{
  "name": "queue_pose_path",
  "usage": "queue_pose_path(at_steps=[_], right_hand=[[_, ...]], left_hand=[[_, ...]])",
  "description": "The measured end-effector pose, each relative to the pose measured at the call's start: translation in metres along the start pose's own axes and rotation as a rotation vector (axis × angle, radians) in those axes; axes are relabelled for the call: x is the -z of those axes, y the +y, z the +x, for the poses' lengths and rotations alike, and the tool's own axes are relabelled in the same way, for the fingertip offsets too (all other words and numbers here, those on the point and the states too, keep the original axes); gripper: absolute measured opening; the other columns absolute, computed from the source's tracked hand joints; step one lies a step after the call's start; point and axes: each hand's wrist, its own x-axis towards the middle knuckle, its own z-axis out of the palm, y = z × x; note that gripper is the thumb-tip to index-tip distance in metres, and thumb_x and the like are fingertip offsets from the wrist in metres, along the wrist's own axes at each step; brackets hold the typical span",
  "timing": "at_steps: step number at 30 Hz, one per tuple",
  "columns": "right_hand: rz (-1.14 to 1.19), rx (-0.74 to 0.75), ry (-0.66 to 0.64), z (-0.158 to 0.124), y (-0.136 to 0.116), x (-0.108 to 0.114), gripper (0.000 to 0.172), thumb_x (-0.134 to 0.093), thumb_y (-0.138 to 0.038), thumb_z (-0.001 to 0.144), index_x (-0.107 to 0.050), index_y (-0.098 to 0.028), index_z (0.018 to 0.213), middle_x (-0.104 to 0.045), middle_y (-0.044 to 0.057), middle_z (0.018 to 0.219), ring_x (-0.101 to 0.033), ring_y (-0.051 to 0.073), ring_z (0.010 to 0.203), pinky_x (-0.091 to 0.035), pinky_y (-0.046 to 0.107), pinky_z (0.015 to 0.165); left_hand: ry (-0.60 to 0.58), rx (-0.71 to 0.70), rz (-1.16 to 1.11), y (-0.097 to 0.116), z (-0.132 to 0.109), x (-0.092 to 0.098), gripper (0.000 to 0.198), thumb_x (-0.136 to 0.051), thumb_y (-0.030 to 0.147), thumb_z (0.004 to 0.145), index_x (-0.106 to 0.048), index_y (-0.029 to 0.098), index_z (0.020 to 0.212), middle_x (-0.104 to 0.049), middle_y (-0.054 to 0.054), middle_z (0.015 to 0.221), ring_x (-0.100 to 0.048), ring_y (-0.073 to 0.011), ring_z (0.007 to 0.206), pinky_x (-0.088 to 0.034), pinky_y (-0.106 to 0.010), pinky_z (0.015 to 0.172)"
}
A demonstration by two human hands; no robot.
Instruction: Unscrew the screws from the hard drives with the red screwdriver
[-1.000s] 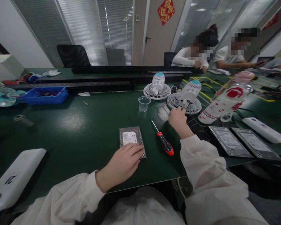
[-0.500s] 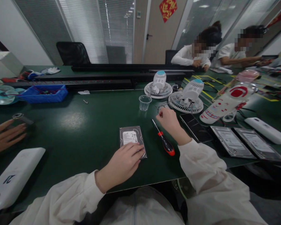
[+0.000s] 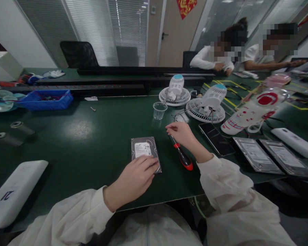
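From here I count 1 hard drive (image 3: 141, 147) on the green table (image 3: 105, 130) in front of the person, the left hand (image 3: 135, 179) laid across its near end with fingers relaxed and extended. The right hand (image 3: 179, 133) has its thumb and fingertips pinched together over the shaft of 1 screwdriver (image 3: 182, 158); whether anything small sits between them, I can't tell. 2 more drives (image 3: 255, 155) lie side by side at the right, near 1 smartphone (image 3: 217, 139). Beyond are 1 clear plastic cup (image 3: 159, 111) and 2 fans (image 3: 177, 85), grilles down.
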Motion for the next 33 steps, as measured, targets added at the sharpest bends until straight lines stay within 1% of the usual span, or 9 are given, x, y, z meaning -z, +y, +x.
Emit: queue_pose_path(at_steps=[4, 12, 16, 19, 24, 30, 33], right_hand=[[0.096, 0.014, -0.053, -0.004, 0.002, -0.004, 0.019, -0.062, -0.008, 0.091, -0.079, -0.016, 0.090, -0.082, 0.007, 0.083, -0.079, 0.018, 0.073, -0.061, 0.028, 0.073], [0.277, 0.043, -0.124, -0.019, -0.003, -0.009, 0.006, -0.068, -0.018, 0.088, -0.072, -0.018, 0.083, -0.077, 0.003, 0.073, -0.076, 0.016, 0.068, -0.058, 0.026, 0.066], [0.365, 0.041, -0.197, -0.028, -0.008, -0.011, 0.004, -0.072, -0.021, 0.083, -0.071, -0.018, 0.081, -0.076, 0.003, 0.071, -0.076, 0.017, 0.069, -0.061, 0.028, 0.068], [0.409, 0.035, -0.243, -0.036, -0.010, -0.013, 0.005, -0.074, -0.024, 0.082, -0.073, -0.018, 0.083, -0.079, 0.004, 0.074, -0.078, 0.018, 0.072, -0.063, 0.029, 0.072], [0.432, 0.045, -0.287, -0.047, -0.013, -0.018, 0.009, -0.072, -0.026, 0.084, -0.074, -0.018, 0.084, -0.078, 0.004, 0.075, -0.077, 0.017, 0.072, -0.062, 0.030, 0.074], [0.394, 0.075, -0.299, -0.053, -0.019, -0.021, 0.007, -0.066, -0.019, 0.087, -0.072, -0.018, 0.083, -0.073, 0.000, 0.071, -0.072, 0.014, 0.068, -0.057, 0.027, 0.068], [0.395, 0.068, -0.308, -0.054, -0.021, -0.022, 0.007, -0.065, -0.017, 0.087, -0.072, -0.019, 0.084, -0.073, 0.000, 0.072, -0.072, 0.014, 0.067, -0.057, 0.027, 0.067]], left_hand=[[-0.006, 0.003, -0.008, 0.000, 0.000, -0.001, 0.033, -0.058, 0.012, 0.102, -0.069, 0.011, 0.133, -0.075, -0.016, 0.135, -0.070, -0.0297, 0.124, -0.063, -0.047, 0.104], [-0.005, -0.003, -0.001, -0.001, 0.000, 0.000, 0.032, -0.057, 0.012, 0.102, -0.070, 0.009, 0.132, -0.075, -0.016, 0.135, -0.070, -0.0302, 0.124, -0.064, -0.048, 0.103], [0.002, 0.001, -0.010, 0.000, 0.000, 0.000, 0.032, -0.056, 0.012, 0.103, -0.070, 0.009, 0.131, -0.075, -0.016, 0.135, -0.070, -0.0305, 0.123, -0.064, -0.047, 0.103], [-0.001, 0.005, -0.013, -0.001, -0.001, -0.001, 0.032, -0.057, 0.013, 0.103, -0.069, 0.010, 0.132, -0.075, -0.016, 0.135, -0.070, -0.0302, 0.124, -0.064, -0.048, 0.103], [-0.025, 0.006, -0.013, -0.001, -0.001, 0.000, 0.034, -0.059, 0.011, 0.100, -0.068, 0.010, 0.134, -0.073, -0.017, 0.137, -0.070, -0.0302, 0.126, -0.062, -0.047, 0.105], [-0.006, 0.004, -0.003, -0.001, -0.001, 0.000, 0.033, -0.059, 0.011, 0.100, -0.068, 0.010, 0.132, -0.074, -0.016, 0.136, -0.070, -0.0303, 0.125, -0.063, -0.047, 0.105], [0.001, -0.002, 0.003, -0.001, -0.002, 0.000, 0.033, -0.058, 0.011, 0.101, -0.069, 0.009, 0.132, -0.074, -0.015, 0.135, -0.070, -0.0303, 0.125, -0.063, -0.046, 0.105]])
